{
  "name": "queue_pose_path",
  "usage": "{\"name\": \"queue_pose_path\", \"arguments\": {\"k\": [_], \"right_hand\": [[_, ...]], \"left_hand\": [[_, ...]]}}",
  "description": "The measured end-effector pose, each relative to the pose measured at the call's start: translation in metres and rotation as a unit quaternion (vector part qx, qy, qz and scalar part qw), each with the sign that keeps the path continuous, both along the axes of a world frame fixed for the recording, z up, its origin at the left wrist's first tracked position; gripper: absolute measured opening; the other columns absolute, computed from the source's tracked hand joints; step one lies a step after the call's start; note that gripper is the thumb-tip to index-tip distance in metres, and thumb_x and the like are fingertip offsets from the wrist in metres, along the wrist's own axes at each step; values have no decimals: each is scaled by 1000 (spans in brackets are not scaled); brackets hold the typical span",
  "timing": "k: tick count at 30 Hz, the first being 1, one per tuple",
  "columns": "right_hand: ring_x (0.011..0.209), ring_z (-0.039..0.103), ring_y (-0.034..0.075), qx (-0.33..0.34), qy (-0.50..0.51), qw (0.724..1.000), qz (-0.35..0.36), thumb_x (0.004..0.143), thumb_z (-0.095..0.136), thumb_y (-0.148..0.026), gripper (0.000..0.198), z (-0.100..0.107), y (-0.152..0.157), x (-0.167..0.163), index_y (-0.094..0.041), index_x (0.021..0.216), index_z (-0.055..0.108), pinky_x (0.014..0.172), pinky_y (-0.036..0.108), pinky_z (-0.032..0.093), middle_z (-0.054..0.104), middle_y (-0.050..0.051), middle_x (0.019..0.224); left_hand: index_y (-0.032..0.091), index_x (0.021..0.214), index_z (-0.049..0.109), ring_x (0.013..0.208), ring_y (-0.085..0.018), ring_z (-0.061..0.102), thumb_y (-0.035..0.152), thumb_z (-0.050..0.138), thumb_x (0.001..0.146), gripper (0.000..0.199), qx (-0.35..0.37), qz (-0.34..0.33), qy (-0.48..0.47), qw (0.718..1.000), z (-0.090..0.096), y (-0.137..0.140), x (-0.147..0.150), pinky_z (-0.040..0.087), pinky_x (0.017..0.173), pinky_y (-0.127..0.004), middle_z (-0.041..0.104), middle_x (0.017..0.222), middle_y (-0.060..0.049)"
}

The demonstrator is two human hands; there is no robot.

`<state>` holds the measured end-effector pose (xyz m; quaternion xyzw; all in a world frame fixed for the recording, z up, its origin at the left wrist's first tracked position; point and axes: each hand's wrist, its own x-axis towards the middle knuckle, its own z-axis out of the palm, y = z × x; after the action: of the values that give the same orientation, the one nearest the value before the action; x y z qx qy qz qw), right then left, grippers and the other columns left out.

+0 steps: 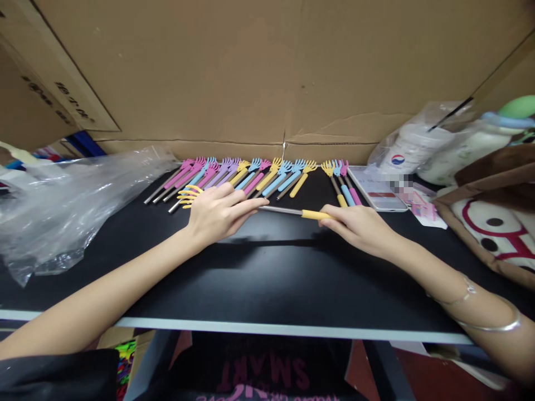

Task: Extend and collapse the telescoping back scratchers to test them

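Note:
A yellow back scratcher with a metal rod (282, 210) lies crosswise above the black table, held at both ends. My left hand (223, 210) is closed around it near the claw-shaped yellow head, which sticks out to the left of my fingers. My right hand (355, 227) grips the end of its yellow handle. Behind my left hand lies a row of several back scratchers (267, 178) in pink, blue, purple and yellow, heads toward the cardboard. Just beyond my right hand is a smaller group of back scratchers (345, 186) in yellow, blue and pink.
A clear plastic bag (83, 206) covers the table's left side. A phone (378, 189), a bagged white cup (412, 147), a bottle (463, 145) and a brown cartoon-faced pouch (497, 206) stand right. A cardboard wall (234, 72) closes off the back; the pale table edge (284, 329) runs along the front.

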<state>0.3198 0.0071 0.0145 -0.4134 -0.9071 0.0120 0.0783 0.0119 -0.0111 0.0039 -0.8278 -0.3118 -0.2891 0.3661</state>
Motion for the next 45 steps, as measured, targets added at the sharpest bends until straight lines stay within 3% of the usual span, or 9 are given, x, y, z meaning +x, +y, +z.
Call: {"name": "queue_pose_path", "arguments": {"k": [5, 13, 20, 29, 40, 45], "right_hand": [[54, 53, 15, -33, 0, 999, -2, 95, 30, -43, 32, 1, -1, -1, -23, 82, 52, 55, 24, 32, 56, -1, 60], [53, 53, 16, 5, -32, 999, -10, 95, 30, -43, 32, 0, -2, -3, -23, 83, 52, 53, 24, 30, 56, -1, 57], [53, 55, 16, 37, -41, 998, 0, 95, 30, -43, 33, -1, -3, -3, -23, 83, 53, 50, 24, 29, 58, 0, 57], [51, 52, 16, 52, -63, 997, -12, 96, 29, -44, 36, -2, -2, -4, -22, 83, 54, 49, 24, 26, 56, 0, 55], [47, 50, 14, 125, -54, 991, -4, 96, 28, -47, 42, -5, 0, 1, -21, 85, 59, 47, 24, 24, 56, 0, 54], [53, 56, 14, 164, -49, 985, -14, 96, 30, -49, 43, -6, -1, 2, -21, 88, 62, 46, 24, 22, 63, 2, 61]], "left_hand": [[30, 112, 68, 63, -13, 47, 29, 57, 91, 24, -1, -7, -2, 1000, -3, 2, -2, 30, 57, -27, 64, 67, 2], [29, 113, 68, 64, -14, 47, 29, 56, 91, 25, 4, -10, 5, 1000, -5, 4, -3, 29, 58, -27, 63, 66, 0], [33, 116, 67, 66, -15, 50, 32, 51, 93, 28, -54, 17, 8, 998, -4, 3, -5, 31, 57, -28, 64, 68, -1], [27, 113, 68, 67, -16, 53, 31, 47, 95, 27, -87, 20, 31, 995, -1, -1, -2, 33, 55, -28, 64, 68, -2], [20, 98, 67, 72, -13, 64, 31, 42, 97, 27, -112, 6, 17, 994, -3, -1, 0, 36, 51, -24, 72, 82, -2], [22, 101, 67, 70, -13, 67, 34, 36, 99, 33, -179, 19, 2, 984, -8, -1, 0, 36, 48, -23, 74, 90, -2]]}}
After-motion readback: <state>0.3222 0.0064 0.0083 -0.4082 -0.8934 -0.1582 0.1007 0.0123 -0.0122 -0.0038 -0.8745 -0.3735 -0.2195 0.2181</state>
